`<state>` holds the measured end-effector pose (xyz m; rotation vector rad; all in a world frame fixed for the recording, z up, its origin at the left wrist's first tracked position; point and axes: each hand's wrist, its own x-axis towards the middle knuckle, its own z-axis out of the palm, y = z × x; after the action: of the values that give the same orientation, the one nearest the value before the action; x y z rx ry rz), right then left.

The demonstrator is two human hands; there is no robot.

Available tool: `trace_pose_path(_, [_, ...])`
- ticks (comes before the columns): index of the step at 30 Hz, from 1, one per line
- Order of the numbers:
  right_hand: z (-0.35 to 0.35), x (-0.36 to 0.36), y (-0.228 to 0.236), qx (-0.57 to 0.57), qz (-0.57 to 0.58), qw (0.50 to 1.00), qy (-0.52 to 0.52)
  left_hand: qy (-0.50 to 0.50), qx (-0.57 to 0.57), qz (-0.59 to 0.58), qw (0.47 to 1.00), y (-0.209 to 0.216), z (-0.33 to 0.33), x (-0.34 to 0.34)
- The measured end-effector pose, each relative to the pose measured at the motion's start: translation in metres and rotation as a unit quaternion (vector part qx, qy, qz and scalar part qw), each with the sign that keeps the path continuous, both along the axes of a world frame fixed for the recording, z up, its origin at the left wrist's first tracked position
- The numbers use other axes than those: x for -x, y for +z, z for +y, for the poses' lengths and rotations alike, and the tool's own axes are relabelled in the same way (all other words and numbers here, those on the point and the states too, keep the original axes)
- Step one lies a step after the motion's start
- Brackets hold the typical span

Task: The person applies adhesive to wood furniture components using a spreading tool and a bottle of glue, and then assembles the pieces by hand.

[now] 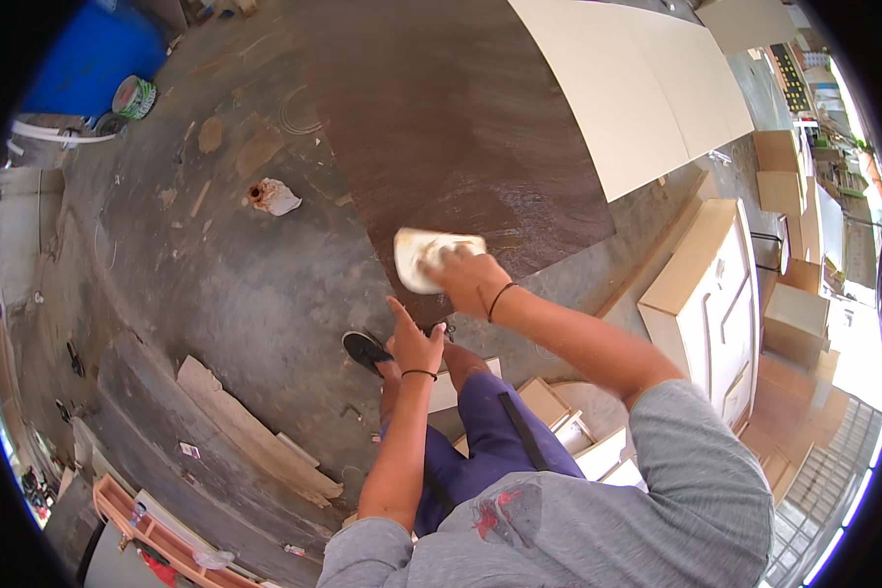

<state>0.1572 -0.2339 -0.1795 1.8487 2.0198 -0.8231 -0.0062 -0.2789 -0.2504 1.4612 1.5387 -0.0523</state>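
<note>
My right hand (465,276) presses a flat, off-white cloth (412,257) onto the near end of a large dark brown board (461,127). The fingers lie over the cloth and are a little blurred, and whether it is folded is hard to tell. Wet-looking, shiny streaks show on the board to the right of the cloth. My left hand (415,345) is open and holds nothing, thumb and index finger spread apart. It hovers in front of me by the board's near left corner; whether it touches the edge is unclear.
Cream panels (647,88) lie along the board's right side. White panelled cabinet pieces (706,294) stand at right. A crumpled, stained white bag (274,196) lies on the floor at left. A tin (134,97) stands by a blue container (98,59); a ragged strip (255,431) lies lower left.
</note>
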Motion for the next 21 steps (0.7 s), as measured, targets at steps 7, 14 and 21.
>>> trace_pose_path(7, [-0.016, -0.123, 0.012, 0.005, -0.016, 0.97, 0.243, -0.028, -0.134, 0.005, 0.991, -0.009, -0.001, 0.006])
trace_pose_path(14, [-0.068, -0.218, 0.028, 0.112, -0.053, 0.983, 0.139, -0.048, -0.131, 0.016, 0.99, -0.008, 0.001, 0.007])
trace_pose_path(21, [-0.08, -0.129, 0.001, 0.079, -0.078, 0.98, -0.163, -0.044, -0.103, 0.022, 0.993, -0.007, 0.0, 0.005])
